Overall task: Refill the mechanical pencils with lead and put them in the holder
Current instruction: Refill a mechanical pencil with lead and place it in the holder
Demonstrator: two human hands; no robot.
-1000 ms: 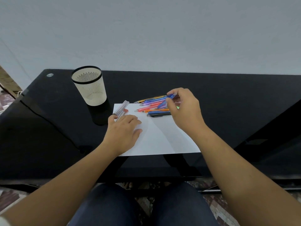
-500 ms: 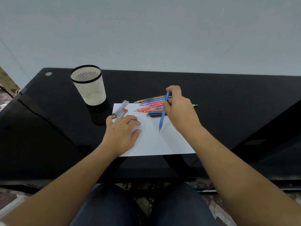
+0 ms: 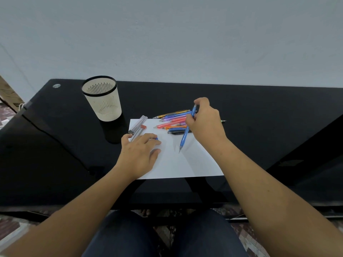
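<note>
Pale grey wall point(image 3: 167, 43) rises behind a glossy black glass desk point(image 3: 259, 108), where a white sheet of paper point(image 3: 185, 164) lies. At the back left stands a cream slotted plastic holder cup with a black rim point(image 3: 104, 106); its open mouth shows only its own slotted inner wall. A pile of coloured mechanical pencils point(image 3: 172, 120) lies across the paper's far edge. The right hand point(image 3: 206, 123) grips a blue translucent mechanical pencil point(image 3: 184, 136), fingers curled round the barrel and one fingertip on its top end, tip slanted down just above the paper. The left hand point(image 3: 139, 153) rests palm-down on the paper, fingers together and lightly bent over the near ends of clear plastic lead tubes point(image 3: 138, 125). Whether those hold lead cannot be told.
</note>
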